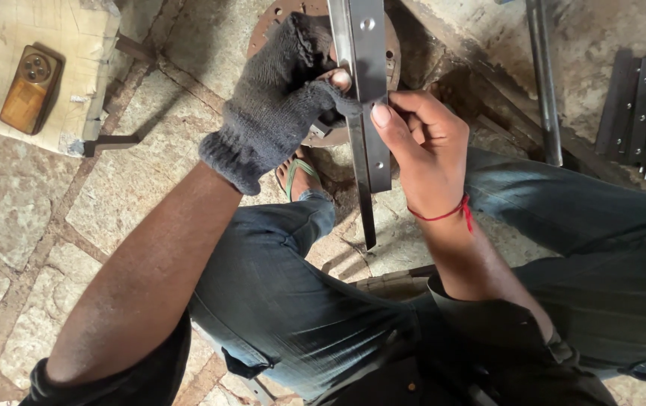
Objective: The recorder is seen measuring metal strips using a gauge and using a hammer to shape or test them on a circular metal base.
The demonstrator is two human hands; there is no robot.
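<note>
While gripping the steel strips (368, 98) in gloved left hand (281, 98) and bare right hand (420, 146) (edges nearly flush), squaring up, next needing alignment held steady.

A long grey metal angle bar (369, 90) with small holes, upright, gripped mid-length above the knees.

The left hand (281, 98), in a worn dark knit glove with a bare fingertip poking through, was curled shut toward two o'clock. The bare right hand (420, 143) pinched closed at eleven o'clock, thumb extended upward, forearm descending toward five o'clock.
</note>
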